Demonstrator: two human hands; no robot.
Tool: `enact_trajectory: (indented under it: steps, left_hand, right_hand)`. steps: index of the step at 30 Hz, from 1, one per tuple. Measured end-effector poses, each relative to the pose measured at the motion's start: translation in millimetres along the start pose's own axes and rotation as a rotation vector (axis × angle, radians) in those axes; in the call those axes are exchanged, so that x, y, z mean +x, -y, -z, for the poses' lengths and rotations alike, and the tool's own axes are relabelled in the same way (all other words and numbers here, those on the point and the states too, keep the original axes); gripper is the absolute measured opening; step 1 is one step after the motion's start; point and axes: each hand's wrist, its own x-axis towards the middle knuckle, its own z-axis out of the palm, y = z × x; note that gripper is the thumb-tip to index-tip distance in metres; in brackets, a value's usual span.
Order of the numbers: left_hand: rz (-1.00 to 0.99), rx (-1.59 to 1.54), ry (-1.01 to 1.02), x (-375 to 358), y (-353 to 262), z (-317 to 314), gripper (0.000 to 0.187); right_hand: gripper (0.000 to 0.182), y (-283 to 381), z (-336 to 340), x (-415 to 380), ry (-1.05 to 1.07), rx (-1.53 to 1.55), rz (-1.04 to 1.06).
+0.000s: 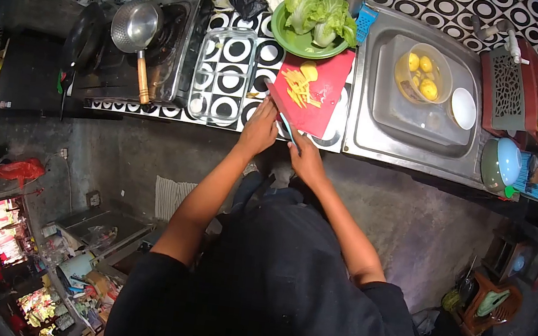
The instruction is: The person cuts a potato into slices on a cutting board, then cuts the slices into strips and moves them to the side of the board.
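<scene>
My right hand (307,161) grips the light-blue handle of a knife (284,122). The blade points up and left, over the left edge of a red cutting board (320,117). Beside the blade is my left hand (259,127), its fingers drawn together; whether they touch the blade or pinch something, I cannot make out. Yellow-orange vegetable strips (298,89) lie in a loose pile on the board. A rounded yellow piece (309,71) sits just behind them. Behind the board, a green bowl (308,52) holds leafy lettuce (322,19).
Left of my hands are a clear glass dish (217,119) and a stove (185,55) with a wooden-handled saucepan (137,25). On the right, the steel sink (363,106) contains a tub (401,70) of yellow vegetables and a small white bowl (463,109). A dish rack (513,81) stands farther right.
</scene>
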Motion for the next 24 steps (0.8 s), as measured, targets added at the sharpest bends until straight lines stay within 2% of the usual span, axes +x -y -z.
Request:
enact_trajectory:
  steps: [8,24]
  left_hand:
    - [-0.03,-0.011,-0.027,-2,4,0,0.044]
    - [-0.004,-0.013,-0.019,-2,6,-3,0.058]
  right_hand:
    - [0.057,1,-4,-2,-0.036,-0.004,0.04]
    - [0.06,7,-4,-3,0.028,-0.051,0.016]
